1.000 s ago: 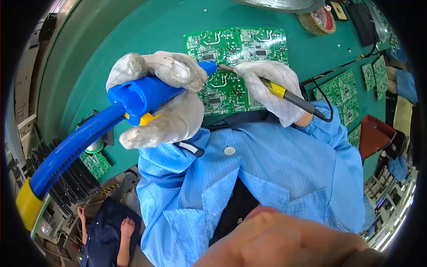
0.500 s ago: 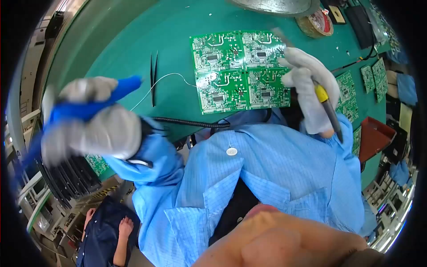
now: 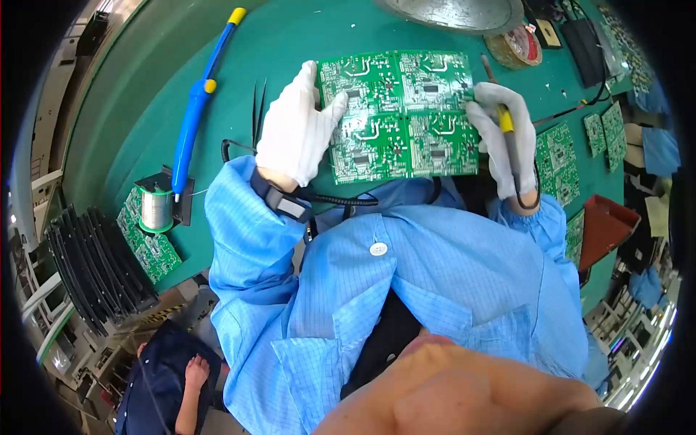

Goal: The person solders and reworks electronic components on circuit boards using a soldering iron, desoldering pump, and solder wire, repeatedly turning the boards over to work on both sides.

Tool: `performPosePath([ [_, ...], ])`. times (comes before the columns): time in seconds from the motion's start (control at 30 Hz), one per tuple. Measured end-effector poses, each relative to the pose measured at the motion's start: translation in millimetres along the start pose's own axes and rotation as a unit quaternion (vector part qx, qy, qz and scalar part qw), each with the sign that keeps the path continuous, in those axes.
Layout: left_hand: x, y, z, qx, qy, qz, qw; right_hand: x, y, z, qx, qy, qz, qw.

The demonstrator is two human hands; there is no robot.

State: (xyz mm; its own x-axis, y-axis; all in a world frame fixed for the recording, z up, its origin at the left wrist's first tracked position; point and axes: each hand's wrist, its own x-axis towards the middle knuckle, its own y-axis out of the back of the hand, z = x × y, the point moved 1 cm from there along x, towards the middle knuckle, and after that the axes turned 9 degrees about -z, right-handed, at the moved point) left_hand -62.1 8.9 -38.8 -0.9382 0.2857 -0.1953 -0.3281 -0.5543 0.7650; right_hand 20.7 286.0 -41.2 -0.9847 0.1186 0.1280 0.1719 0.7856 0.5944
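A green circuit board panel (image 3: 402,116) of joined boards lies on the green mat. My left hand (image 3: 299,127), in a white glove, grips the panel's left edge with the thumb over its top face. My right hand (image 3: 504,134), also gloved, is closed around a yellow and dark-handled soldering iron (image 3: 506,119), its tip pointing away, with fingers touching the panel's right edge. The blue desoldering pump (image 3: 190,130) lies on the mat to the left, its lower end beside a solder spool (image 3: 155,209). Black tweezers (image 3: 258,112) lie beside my left hand.
Another board (image 3: 148,246) lies under the spool, near black racks (image 3: 98,268). To the right are more boards (image 3: 558,163), a red-brown tray (image 3: 607,230) and a tape roll (image 3: 516,47). A metal dish (image 3: 457,13) is at the top. Another person (image 3: 163,377) is at lower left.
My left hand has let go of the blue pump, now on the mat, and moved right to hold the panel. My right hand has come against the panel's right edge, still with the iron.
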Motion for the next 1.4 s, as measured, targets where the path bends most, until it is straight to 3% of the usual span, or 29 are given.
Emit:
performPosePath([
  [0.07,-5.1,6.5,10.4,-0.068,0.019,0.006,0.997,-6.7,12.3,-19.5,0.145,-0.094,0.043,0.984],
  [0.13,-23.2,27.9,36.0,-0.191,0.067,0.04,0.978,-12.7,22.9,-20.0,0.261,0.018,0.067,0.963],
  [0.2,-43.2,31.5,33.9,-0.157,-0.098,0.106,0.977,-15.2,30.7,-19.6,0.29,0.142,0.055,0.945],
  [0.23,-47.5,39.5,28.6,-0.01,-0.231,0.119,0.966,-18.4,33.7,-10.7,0.291,0.169,0.028,0.941],
  [0.33,-42.9,20.3,6.6,-0.108,-0.248,0.066,0.961,-12.5,22.9,6.4,0.25,0.247,-0.044,0.935],
  [0.37,-50.3,20.2,5.3,0.018,-0.235,0.024,0.971,-16.0,24.9,2.5,0.139,0.23,-0.074,0.96],
  [0.4,-52.6,18.7,12.6,0.046,-0.204,-0.029,0.977,-20.3,23.2,11.1,0.122,0.2,-0.091,0.968],
  [0.47,-48.6,26.1,11.2,0.111,-0.197,-0.031,0.974,-22.7,21.5,9.6,0.036,0.167,-0.099,0.98],
  [0.5,-45.1,25.9,-5.4,0.082,-0.195,0.062,0.975,-20.3,22.2,8.8,0.036,0.165,-0.102,0.98],
  [0.6,-29.4,44.0,-25.6,0.206,0.033,0.168,0.963,-11.5,23.7,-1.4,-0.028,0.227,-0.091,0.969],
  [0.67,-14.0,47.3,-36.1,0.254,0.133,0.138,0.948,-5.5,12.9,-17.6,-0.018,0.235,-0.054,0.97],
  [0.7,-8.2,44.7,-44.6,0.275,0.14,0.125,0.943,-5.6,7.4,-21.9,0.001,0.216,-0.058,0.975],
  [0.73,-5.1,42.6,-55.7,0.273,0.14,0.125,0.943,-0.4,2.5,-25.9,0.006,0.232,-0.067,0.97],
  [0.8,-1.9,39.9,-70.0,0.189,0.049,0.109,0.975,10.7,-5.6,-38.1,-0.007,0.224,-0.107,0.969],
  [1.07,4.4,46.0,-57.1,0.22,0.089,0.081,0.968,45.9,-58.4,-45.5,-0.001,0.287,-0.117,0.951],
  [1.2,1.0,49.1,-53.0,0.143,0.093,0.075,0.982,51.9,-74.9,-28.8,0.014,0.255,-0.135,0.957],
  [1.27,-0.7,42.3,-56.3,0.207,-0.029,0.124,0.97,54.1,-78.4,-21.2,-0.026,0.301,-0.112,0.947],
  [1.33,0.9,44.6,-55.4,0.2,0.002,0.07,0.977,52.7,-79.5,-23.4,-0.032,0.3,-0.117,0.946],
  [1.4,2.1,43.9,-55.7,0.268,-0.048,0.065,0.96,52.1,-80.1,-21.2,-0.034,0.298,-0.119,0.947],
])
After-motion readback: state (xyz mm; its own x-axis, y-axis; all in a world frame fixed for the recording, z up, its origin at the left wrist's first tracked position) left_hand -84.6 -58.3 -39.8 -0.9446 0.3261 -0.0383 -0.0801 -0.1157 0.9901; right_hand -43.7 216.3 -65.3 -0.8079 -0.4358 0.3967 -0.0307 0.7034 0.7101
